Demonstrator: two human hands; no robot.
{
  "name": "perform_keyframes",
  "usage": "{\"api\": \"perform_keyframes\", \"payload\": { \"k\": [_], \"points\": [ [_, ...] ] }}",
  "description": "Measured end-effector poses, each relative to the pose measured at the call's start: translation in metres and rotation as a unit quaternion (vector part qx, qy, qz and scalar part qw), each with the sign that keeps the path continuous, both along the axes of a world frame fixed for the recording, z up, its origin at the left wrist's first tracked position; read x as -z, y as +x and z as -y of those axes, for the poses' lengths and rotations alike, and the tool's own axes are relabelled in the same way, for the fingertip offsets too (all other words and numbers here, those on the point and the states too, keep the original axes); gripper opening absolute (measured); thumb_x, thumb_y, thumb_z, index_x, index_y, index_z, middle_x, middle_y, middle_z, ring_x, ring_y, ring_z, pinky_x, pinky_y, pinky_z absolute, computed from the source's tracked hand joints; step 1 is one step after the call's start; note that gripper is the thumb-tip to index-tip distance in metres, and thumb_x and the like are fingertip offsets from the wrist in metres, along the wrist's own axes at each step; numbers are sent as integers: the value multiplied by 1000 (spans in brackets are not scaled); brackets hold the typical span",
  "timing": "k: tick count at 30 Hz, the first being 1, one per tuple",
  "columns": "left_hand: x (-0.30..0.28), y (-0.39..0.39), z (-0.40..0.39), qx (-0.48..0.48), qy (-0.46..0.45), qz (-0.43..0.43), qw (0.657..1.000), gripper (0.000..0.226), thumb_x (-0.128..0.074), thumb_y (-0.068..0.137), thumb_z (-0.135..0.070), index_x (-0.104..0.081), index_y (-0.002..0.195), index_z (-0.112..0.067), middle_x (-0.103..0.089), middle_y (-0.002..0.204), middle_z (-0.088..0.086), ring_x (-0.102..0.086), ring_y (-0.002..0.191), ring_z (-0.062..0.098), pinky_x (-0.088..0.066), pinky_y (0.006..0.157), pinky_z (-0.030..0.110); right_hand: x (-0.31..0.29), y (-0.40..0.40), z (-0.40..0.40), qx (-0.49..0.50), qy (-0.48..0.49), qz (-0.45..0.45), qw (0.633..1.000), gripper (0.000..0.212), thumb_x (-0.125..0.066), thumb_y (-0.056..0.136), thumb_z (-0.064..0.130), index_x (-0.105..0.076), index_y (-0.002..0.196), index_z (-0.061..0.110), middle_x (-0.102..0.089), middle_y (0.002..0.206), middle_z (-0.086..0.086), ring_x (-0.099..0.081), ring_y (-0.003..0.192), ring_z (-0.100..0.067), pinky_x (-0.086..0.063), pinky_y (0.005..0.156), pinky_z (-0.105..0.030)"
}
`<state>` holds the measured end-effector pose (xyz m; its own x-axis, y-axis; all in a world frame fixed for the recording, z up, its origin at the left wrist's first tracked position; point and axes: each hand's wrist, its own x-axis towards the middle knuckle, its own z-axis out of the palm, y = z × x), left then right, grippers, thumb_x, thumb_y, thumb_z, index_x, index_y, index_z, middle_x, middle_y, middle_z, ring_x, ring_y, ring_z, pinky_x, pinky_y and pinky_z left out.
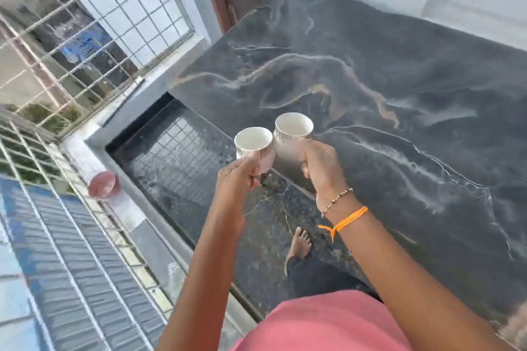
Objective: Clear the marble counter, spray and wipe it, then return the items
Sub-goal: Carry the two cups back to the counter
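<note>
Gripping one upright cup each (mouths up, sides touching), both hands' fingers hover beside the marble counter (399, 94): left hand (238, 177) on the left cup (253, 145), right hand (320, 168) on the right cup (292, 134).

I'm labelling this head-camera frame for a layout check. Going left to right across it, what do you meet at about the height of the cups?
Window grille → pink bowl on the ledge → left hand's cup → right hand's cup → bare marble counter.

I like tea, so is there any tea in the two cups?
No, the cup in the left hand and the cup in the right hand both show bare white insides.
</note>
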<state>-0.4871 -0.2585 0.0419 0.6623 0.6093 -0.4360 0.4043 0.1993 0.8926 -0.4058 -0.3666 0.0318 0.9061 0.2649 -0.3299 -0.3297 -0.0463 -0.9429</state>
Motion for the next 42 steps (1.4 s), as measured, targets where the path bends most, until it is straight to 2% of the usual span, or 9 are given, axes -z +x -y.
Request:
{"api": "perform_keyframes", "payload": {
  "k": [3,7,10,14,19,24,30,35,42],
  "points": [
    [-4,41,-41,9,5,12,1000,39,-49,87,-10,-42,49,-16,-32,38,-10,-32,45,7,-31,67,31,-4,40,-40,-8,17,7,1000,36,-47,93,13,-35,59,12,-27,62,-5,-21,55,-13,-14,53,-27],
    [-4,97,-91,37,14,34,999,37,-53,87,-21,-45,52,-14,-34,39,-12,-32,50,9,-30,63,27,-6,83,-82,-14,27,14,999,40,-46,96,16,-40,56,12,-33,59,-6,-27,50,-11,-21,48,-22],
    [1,134,-116,69,26,51,996,41,-51,92,-20,-43,52,-16,-33,39,-13,-31,45,3,-30,61,26,-5,111,-101,-16,16,19,1000,39,-47,96,20,-44,58,12,-39,60,-3,-32,50,-10,-26,50,-23],
    [18,193,-158,118,26,51,991,45,-52,93,-23,-41,50,-19,-34,42,-13,-31,44,2,-31,52,16,4,158,-133,9,-18,28,999,38,-48,95,24,-46,59,13,-42,61,-4,-34,50,-11,-29,52,-22],
    [34,276,-221,189,-15,51,981,45,-54,92,-23,-41,50,-17,-34,45,-10,-27,45,5,-24,48,18,25,218,-195,95,-67,39,992,40,-47,96,23,-48,56,17,-45,59,-8,-37,51,-14,-31,57,-32],
    [51,363,-282,285,-3,47,957,44,-50,94,-23,-42,52,-15,-36,51,-4,-27,45,3,-24,44,14,49,283,-258,197,-100,23,975,39,-47,96,23,-50,57,19,-46,55,2,-40,47,-9,-35,59,-33],
    [63,442,-302,351,-4,53,935,44,-46,96,-22,-43,54,-14,-39,58,2,-28,54,10,-24,57,27,58,344,-291,281,-137,29,950,38,-43,97,16,-50,59,18,-48,59,-1,-41,51,-11,-38,57,-24],
    [71,490,-302,369,-1,49,928,46,-47,96,-24,-44,51,-15,-41,54,-2,-34,58,10,-27,62,28,60,390,-292,298,-174,28,938,31,-41,96,14,-53,68,8,-54,72,-6,-44,54,-13,-40,67,-33],
    [83,547,-299,376,1,49,925,45,-46,96,-22,-45,52,-13,-45,58,1,-39,62,13,-31,66,31,68,439,-294,317,-205,18,926,37,-39,96,14,-48,61,16,-58,81,-6,-45,55,-11,-40,70,-31]
  ]
}}
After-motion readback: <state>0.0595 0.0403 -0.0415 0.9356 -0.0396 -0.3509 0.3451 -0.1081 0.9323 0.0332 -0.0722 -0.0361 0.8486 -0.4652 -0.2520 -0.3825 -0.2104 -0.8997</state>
